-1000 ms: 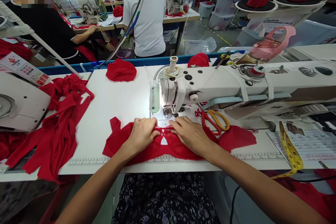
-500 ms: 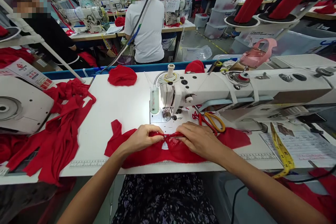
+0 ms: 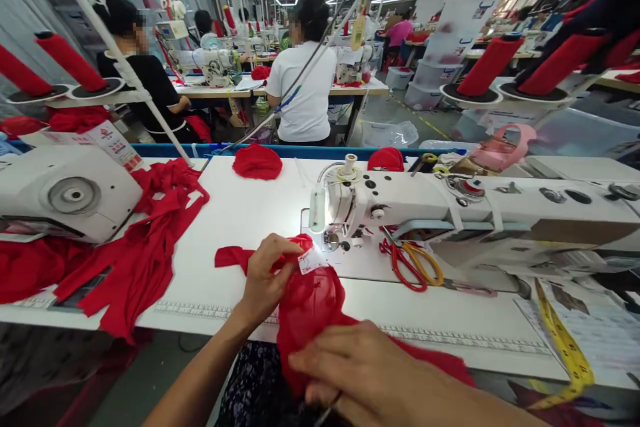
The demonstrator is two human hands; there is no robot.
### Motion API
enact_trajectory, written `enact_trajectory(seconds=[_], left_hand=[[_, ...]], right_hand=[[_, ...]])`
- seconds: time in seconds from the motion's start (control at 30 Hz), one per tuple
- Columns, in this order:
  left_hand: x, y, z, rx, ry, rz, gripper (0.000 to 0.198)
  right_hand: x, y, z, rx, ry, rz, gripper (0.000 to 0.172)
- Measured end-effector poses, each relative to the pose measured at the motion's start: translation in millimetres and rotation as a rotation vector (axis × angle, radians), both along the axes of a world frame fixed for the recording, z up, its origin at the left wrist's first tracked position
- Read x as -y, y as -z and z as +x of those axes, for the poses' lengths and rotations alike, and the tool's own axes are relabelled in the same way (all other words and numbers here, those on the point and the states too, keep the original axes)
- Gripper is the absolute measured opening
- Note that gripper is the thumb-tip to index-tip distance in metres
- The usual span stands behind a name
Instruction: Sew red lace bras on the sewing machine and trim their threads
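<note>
A red garment piece with a sheer, cup-like part is stretched between my hands at the table's front. My left hand pinches its upper edge just left of the needle area, beside a small white label. Lower down and closer to me, my right hand is closed over the garment's near end. A thin metal tool shows under the right fingers; its kind is hidden. The white sewing machine stands just beyond, its lit needle area behind the label.
Red-handled scissors and yellow-handled scissors lie under the machine arm. Red fabric strips heap at left beside another machine. A yellow tape measure hangs over the right front edge. Co-workers sit beyond the blue rail.
The garment has turned and been drawn towards me. My right hand has moved down and nearer, away from the left hand. The white label now shows. The camera has tilted up.
</note>
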State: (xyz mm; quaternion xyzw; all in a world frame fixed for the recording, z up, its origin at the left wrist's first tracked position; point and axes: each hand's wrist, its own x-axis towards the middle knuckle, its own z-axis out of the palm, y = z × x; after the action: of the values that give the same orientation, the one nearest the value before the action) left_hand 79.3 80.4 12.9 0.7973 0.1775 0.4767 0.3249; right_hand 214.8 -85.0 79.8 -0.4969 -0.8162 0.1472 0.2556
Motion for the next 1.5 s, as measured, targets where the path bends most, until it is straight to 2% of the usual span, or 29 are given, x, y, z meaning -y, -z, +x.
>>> enact_trajectory(seconds=[0.07,0.13,0.2,0.27,0.33,0.43,0.6,0.7,0.87,0.93,1.0,1.07,1.17,1.23,1.3,1.37,1.43,1.5], left_hand=[[-2,14.1,-11,0.023,0.042,-0.116,0.031],[-2,24.1,-21,0.031,0.042,-0.183,0.033],[-2,28.6,-27,0.025,0.041,-0.223,0.031],[0,28.6,-28,0.011,0.056,-0.258,0.030],[1,26.6,-27,0.002,0.087,-0.290,0.029],[2,24.8,-24,-0.004,0.119,-0.302,0.028],[5,26.6,-26,-0.039,0.151,-0.205,0.029],[8,24.4,-28,-0.079,0.211,-0.217,0.026],[13,13.4,-34,-0.160,0.345,-0.354,0.020],[18,11.1,-32,-0.183,0.304,-0.368,0.012],[26,12.2,-26,-0.189,0.198,-0.358,0.012],[35,16.5,-20,-0.161,0.114,-0.366,0.008],[39,23.5,-19,-0.107,0.066,-0.398,0.009],[23,22.8,-27,-0.129,0.034,-0.360,0.010],[-14,12.4,-39,-0.213,-0.028,-0.250,0.012],[-63,-9.5,-45,-0.311,-0.133,-0.067,0.014],[-111,-39.6,-41,-0.418,-0.280,0.177,0.021],[-143,-68.1,-27,-0.517,-0.413,0.400,0.029]], right_hand=[[-14,19.4,0,-0.104,0.064,0.041,0.022],[-30,35.2,6,-0.180,0.185,0.149,0.024],[-44,42.9,12,-0.190,0.247,0.238,0.031],[-56,42.2,16,-0.166,0.211,0.249,0.040],[-65,36.9,16,-0.142,0.149,0.190,0.046],[-71,29.7,15,-0.143,0.107,0.067,0.038],[-69,32.4,17,-0.256,0.176,-0.092,0.012],[-66,37.8,20,-0.306,0.222,-0.142,0.011],[-61,42.7,25,-0.356,0.292,-0.200,0.016],[-60,42.8,24,-0.370,0.309,-0.188,0.017],[-60,42.8,21,-0.386,0.327,-0.148,0.019],[-59,43.2,17,-0.404,0.338,-0.091,0.019],[-55,47.4,12,-0.409,0.334,0.025,0.013],[-52,54.8,13,-0.374,0.358,0.117,0.013],[-47,66.6,19,-0.317,0.409,0.179,0.023],[-43,81.5,27,-0.262,0.445,0.179,0.023],[-40,96.2,35,-0.221,0.460,0.142,0.019],[-37,107.3,41,-0.189,0.472,0.119,0.018]])
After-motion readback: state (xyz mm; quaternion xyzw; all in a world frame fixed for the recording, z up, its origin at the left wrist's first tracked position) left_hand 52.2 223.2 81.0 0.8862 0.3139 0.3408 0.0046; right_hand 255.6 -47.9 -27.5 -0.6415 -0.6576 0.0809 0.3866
